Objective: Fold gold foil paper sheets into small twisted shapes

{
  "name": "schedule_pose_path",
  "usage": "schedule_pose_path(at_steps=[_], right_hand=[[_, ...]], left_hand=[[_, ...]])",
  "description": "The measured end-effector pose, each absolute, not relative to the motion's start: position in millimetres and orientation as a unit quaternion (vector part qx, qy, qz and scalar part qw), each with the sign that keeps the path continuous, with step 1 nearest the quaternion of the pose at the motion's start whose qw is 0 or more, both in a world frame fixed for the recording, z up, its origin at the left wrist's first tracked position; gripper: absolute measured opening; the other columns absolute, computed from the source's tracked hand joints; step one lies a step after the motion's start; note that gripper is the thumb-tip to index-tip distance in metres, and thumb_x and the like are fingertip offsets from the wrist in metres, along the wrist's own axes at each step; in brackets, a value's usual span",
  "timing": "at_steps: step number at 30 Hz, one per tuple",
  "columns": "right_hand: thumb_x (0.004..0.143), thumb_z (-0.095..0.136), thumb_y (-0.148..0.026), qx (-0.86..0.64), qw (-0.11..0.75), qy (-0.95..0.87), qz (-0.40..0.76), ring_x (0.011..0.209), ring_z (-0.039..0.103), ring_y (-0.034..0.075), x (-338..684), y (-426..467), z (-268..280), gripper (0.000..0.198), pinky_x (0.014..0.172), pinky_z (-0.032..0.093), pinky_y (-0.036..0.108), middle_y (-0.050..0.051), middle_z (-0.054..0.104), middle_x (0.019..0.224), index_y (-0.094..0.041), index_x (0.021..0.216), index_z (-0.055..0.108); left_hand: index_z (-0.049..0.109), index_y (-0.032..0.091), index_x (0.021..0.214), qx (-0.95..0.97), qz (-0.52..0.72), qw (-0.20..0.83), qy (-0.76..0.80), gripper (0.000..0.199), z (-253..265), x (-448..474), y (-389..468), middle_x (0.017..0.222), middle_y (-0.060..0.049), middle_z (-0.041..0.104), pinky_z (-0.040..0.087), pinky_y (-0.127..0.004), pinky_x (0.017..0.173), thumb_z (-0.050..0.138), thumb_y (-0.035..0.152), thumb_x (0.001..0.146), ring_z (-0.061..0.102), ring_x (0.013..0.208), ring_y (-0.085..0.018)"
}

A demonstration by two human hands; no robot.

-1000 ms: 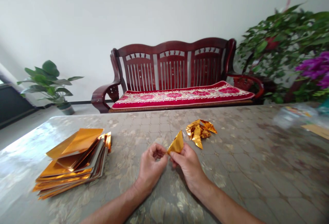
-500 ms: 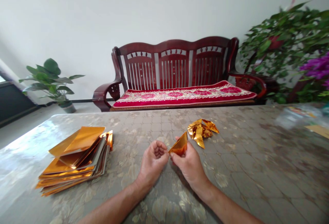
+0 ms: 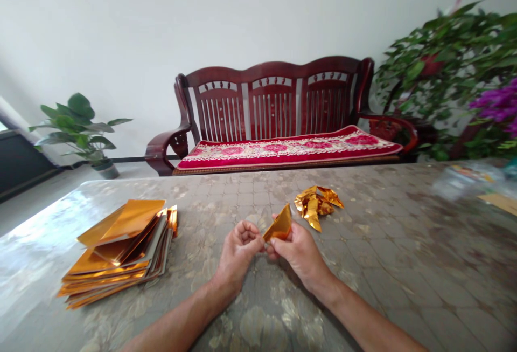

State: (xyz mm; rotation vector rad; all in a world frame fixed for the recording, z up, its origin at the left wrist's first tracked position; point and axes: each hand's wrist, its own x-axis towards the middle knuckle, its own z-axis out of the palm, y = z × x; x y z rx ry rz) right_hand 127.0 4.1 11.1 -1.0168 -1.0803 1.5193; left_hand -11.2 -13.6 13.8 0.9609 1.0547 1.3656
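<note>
Between my hands, just above the table, is a folded piece of gold foil paper (image 3: pixel 279 226), roughly triangular with its tip pointing up. My right hand (image 3: pixel 297 247) grips its right side, thumb in front and fingers behind. The fingers of my left hand (image 3: pixel 242 247) are curled, and its thumb and fingertip pinch the paper's lower left corner. Beyond my right hand lie several folded gold foil pieces (image 3: pixel 313 206) in a small heap. A stack of gold foil sheets (image 3: pixel 117 255) rests on the table to the left, its upper sheets askew.
The table (image 3: pixel 383 233) has a patterned grey cover. A clear plastic bag (image 3: pixel 460 179) lies at its right end. Behind the table stands a dark red wooden bench (image 3: pixel 270 98) with a floral red cushion (image 3: pixel 291 147). Potted plants (image 3: pixel 81 125) flank it.
The folded gold paper has shifted slightly left and tilted between my fingers. My left thumb has moved in closer to its lower left corner. The stack and the heap stay as they were.
</note>
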Motion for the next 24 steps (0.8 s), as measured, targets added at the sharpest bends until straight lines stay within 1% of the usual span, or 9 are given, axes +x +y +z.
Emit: schedule_pose_path(at_steps=[4, 6, 8, 10, 12, 15, 17, 20, 24], right_hand=[[0.071, 0.071, -0.028, -0.39, 0.457, -0.462, 0.653, 0.073, 0.071, 0.022, 132, 5, 5, 0.053, 0.063, 0.056, 0.031, 0.004, 0.072, 0.088, -0.018, 0.118, 0.051], [0.075, 0.069, -0.031, -0.403, 0.481, -0.487, 0.608, 0.081, 0.07, 0.022, 136, 5, -1, 0.061, 0.066, 0.056, 0.033, 0.005, 0.071, 0.097, -0.022, 0.13, 0.045], [0.072, 0.07, -0.023, -0.461, 0.51, -0.564, 0.458, 0.083, 0.068, 0.021, 140, 5, -7, 0.063, 0.066, 0.055, 0.032, 0.006, 0.068, 0.103, -0.023, 0.131, 0.046], [0.074, 0.063, -0.013, -0.48, 0.503, -0.674, 0.251, 0.091, 0.064, 0.022, 143, 4, -9, 0.052, 0.07, 0.053, 0.033, 0.006, 0.066, 0.106, -0.025, 0.123, 0.055], [0.078, 0.057, -0.008, -0.433, 0.47, -0.765, 0.083, 0.097, 0.061, 0.023, 143, 1, -6, 0.038, 0.082, 0.05, 0.036, 0.006, 0.066, 0.102, -0.025, 0.112, 0.063], [0.086, 0.054, -0.01, -0.397, 0.419, -0.815, -0.058, 0.088, 0.06, 0.021, 139, -2, 2, 0.023, 0.08, 0.046, 0.034, 0.006, 0.066, 0.092, -0.022, 0.102, 0.066], [0.091, 0.055, -0.013, -0.387, 0.4, -0.824, -0.106, 0.081, 0.058, 0.02, 138, -2, 7, 0.016, 0.076, 0.043, 0.032, 0.005, 0.066, 0.086, -0.021, 0.095, 0.067], [0.094, 0.055, -0.018, -0.371, 0.387, -0.833, -0.134, 0.075, 0.056, 0.019, 141, -1, 11, 0.013, 0.072, 0.04, 0.031, 0.003, 0.066, 0.08, -0.021, 0.092, 0.068], [0.093, 0.056, -0.017, -0.378, 0.423, -0.818, -0.094, 0.078, 0.057, 0.019, 151, 6, 9, 0.014, 0.075, 0.042, 0.031, 0.004, 0.069, 0.082, -0.022, 0.096, 0.069]], left_hand=[[0.052, 0.018, 0.079, 0.408, 0.579, 0.527, 0.469, 0.029, 14, -14, -14, 0.065, 0.005, 0.059, 0.046, -0.021, 0.062, 0.077, 0.028, 0.066, 0.059, 0.059, -0.01], [0.052, 0.019, 0.081, 0.406, 0.589, 0.493, 0.495, 0.028, 13, -16, -13, 0.062, 0.006, 0.058, 0.045, -0.021, 0.062, 0.074, 0.027, 0.066, 0.058, 0.057, -0.01], [0.052, 0.02, 0.084, 0.399, 0.602, 0.455, 0.521, 0.027, 11, -17, -11, 0.058, 0.008, 0.056, 0.043, -0.02, 0.06, 0.072, 0.025, 0.067, 0.057, 0.055, -0.01], [0.053, 0.02, 0.086, 0.396, 0.608, 0.432, 0.536, 0.025, 7, -16, -10, 0.057, 0.008, 0.055, 0.042, -0.02, 0.059, 0.069, 0.023, 0.067, 0.057, 0.055, -0.01], [0.053, 0.019, 0.088, 0.4, 0.607, 0.423, 0.541, 0.024, 5, -15, -10, 0.057, 0.008, 0.055, 0.042, -0.02, 0.059, 0.066, 0.02, 0.067, 0.057, 0.055, -0.011], [0.053, 0.019, 0.089, 0.409, 0.594, 0.429, 0.544, 0.024, 3, -11, -14, 0.057, 0.008, 0.056, 0.042, -0.02, 0.059, 0.064, 0.018, 0.067, 0.056, 0.055, -0.011], [0.052, 0.019, 0.09, 0.412, 0.584, 0.443, 0.542, 0.024, 4, -8, -17, 0.057, 0.008, 0.056, 0.041, -0.02, 0.058, 0.063, 0.018, 0.068, 0.055, 0.055, -0.011], [0.051, 0.019, 0.089, 0.411, 0.586, 0.469, 0.518, 0.023, 8, -4, -22, 0.058, 0.008, 0.055, 0.041, -0.019, 0.059, 0.065, 0.02, 0.071, 0.054, 0.056, -0.01], [0.051, 0.019, 0.086, 0.424, 0.596, 0.506, 0.457, 0.027, 14, -2, -23, 0.066, 0.005, 0.058, 0.045, -0.02, 0.062, 0.072, 0.029, 0.071, 0.056, 0.061, -0.01]])
